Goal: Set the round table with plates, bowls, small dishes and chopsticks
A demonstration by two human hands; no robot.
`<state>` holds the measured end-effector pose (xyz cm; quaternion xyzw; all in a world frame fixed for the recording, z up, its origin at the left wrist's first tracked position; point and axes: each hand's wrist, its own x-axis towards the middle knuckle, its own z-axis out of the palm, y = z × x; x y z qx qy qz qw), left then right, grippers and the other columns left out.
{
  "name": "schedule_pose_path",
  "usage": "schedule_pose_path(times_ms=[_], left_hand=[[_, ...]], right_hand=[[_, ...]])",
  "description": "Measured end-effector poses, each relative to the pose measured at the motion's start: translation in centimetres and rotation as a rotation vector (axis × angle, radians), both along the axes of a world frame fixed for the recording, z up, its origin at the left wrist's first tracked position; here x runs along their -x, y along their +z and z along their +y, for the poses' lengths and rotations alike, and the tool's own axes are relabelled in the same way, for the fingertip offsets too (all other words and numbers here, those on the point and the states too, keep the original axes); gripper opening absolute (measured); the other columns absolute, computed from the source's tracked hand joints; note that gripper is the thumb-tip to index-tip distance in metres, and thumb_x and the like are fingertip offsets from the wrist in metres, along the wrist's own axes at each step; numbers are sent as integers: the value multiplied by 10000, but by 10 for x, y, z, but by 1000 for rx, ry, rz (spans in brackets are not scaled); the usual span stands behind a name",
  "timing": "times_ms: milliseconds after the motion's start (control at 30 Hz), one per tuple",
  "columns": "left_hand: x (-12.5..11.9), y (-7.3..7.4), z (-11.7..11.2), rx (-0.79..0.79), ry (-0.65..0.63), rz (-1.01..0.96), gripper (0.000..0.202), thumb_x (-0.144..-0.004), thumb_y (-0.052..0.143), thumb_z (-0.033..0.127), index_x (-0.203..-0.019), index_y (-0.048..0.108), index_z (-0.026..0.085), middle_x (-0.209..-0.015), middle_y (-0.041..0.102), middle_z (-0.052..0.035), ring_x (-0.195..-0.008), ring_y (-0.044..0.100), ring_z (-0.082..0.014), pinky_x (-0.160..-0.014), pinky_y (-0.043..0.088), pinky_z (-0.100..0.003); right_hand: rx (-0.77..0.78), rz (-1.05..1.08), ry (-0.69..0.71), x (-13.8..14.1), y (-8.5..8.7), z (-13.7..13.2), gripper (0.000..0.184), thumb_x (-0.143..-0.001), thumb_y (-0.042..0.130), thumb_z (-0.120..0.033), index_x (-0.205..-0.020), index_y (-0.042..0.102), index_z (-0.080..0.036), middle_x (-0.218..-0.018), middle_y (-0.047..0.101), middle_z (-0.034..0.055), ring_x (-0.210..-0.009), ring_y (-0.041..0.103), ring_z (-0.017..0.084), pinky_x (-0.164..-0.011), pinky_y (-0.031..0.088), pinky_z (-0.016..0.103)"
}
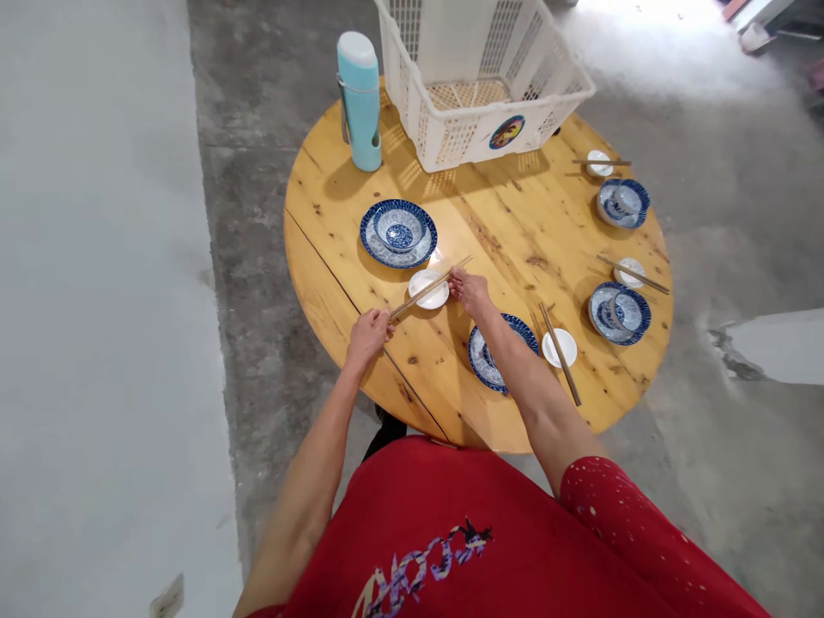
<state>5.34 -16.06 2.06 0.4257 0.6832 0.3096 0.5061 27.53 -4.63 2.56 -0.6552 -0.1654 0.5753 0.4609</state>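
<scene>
While the thumb and fingers of your left hand (369, 333) are clamped on the near end of a pair of wooden chopsticks (417, 299), your right hand (469, 290) has its fingers bunched at their farther part; you cannot tell from this view whether those fingers pinch the sticks or only touch them. The pair slants from your left hand toward two o'clock, passing over a small white dish (439, 298), with its far tips showing beyond your right fingers. Just off that dish at eleven o'clock is a blue-and-white plate (412, 257) with a matching bowl (399, 237) set in it. Taking the round wooden tabletop (515, 206) as the dial, with twelve farthest from you, another patterned plate (478, 369) sits near half past five, partly hidden by your right forearm. Beside it, toward half past four, a white saucer (567, 343) has chopsticks laid across. Blue-and-white crockery (619, 313) stands between three and four, and a similar stack (622, 204) at two, each with a chopstick-topped white dish just past it. A white plastic crate (444, 142) occupies twelve, and a light-blue bottle (360, 112) stands upright near eleven.
</scene>
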Motion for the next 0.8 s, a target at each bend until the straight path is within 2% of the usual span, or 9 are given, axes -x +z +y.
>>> schedule_pose_path(times_ms=[167,333,433,533,600,667,733,800], left_hand=[[13,1,-10,-21,-9,131,338,-915,447,481,-770,567,200,-797,715,-50,-591,609,-149,-538,439,-237],[28,8,-18,-95,31,243,287,-897,452,447,-843,597,206,-865,730,-52,-666,664,-169,-602,470,-249],[34,11,-26,-139,45,287,282,-893,449,436,-869,611,206,-915,740,-46,-679,682,-163,-648,481,-252],[39,12,-45,-175,63,288,285,-894,454,437,-876,622,208,-890,735,-37,-684,688,-163,-679,486,-256],[41,12,-67,-189,86,296,280,-894,467,441,-869,626,213,-859,729,-32,-698,689,-167,-702,484,-259],[43,13,-94,-181,120,298,291,-904,460,456,-888,628,218,-855,732,-31,-697,682,-170,-716,484,-264],[45,14,-125,-147,155,294,319,-925,436,479,-926,633,228,-839,730,-22,-677,666,-171,-721,487,-273],[45,15,-155,-96,175,291,321,-930,421,479,-941,640,244,-845,730,-11,-661,654,-170,-718,493,-279]], right_hand=[[-6,-45,-24,-4,3,-7,256,-912,686,-150,-675,589,-147,-541,593,-4,-469,548,74,-423,448,154],[1,-100,-29,-14,9,-11,256,-875,694,-128,-661,560,-168,-539,584,-10,-486,542,75,-431,420,148],[-18,-115,-29,-17,17,-15,225,-860,680,-124,-672,564,-168,-566,595,-9,-503,538,73,-452,418,154],[-103,-101,11,-18,32,-31,190,-818,724,-176,-691,584,-162,-626,629,-3,-542,556,72,-505,440,165],[-179,-85,65,-16,46,-55,186,-783,769,-248,-726,616,-160,-680,658,6,-569,563,74,-537,447,178],[-227,-86,128,-14,59,-93,198,-768,777,-317,-765,659,-158,-733,683,20,-578,556,78,-541,432,190],[-232,-94,237,-11,68,-143,243,-765,772,-388,-782,692,-159,-756,693,33,-572,539,84,-526,405,201],[-177,-114,314,-8,69,-197,308,-745,781,-461,-769,705,-164,-737,688,35,-552,532,96,-515,396,215]])
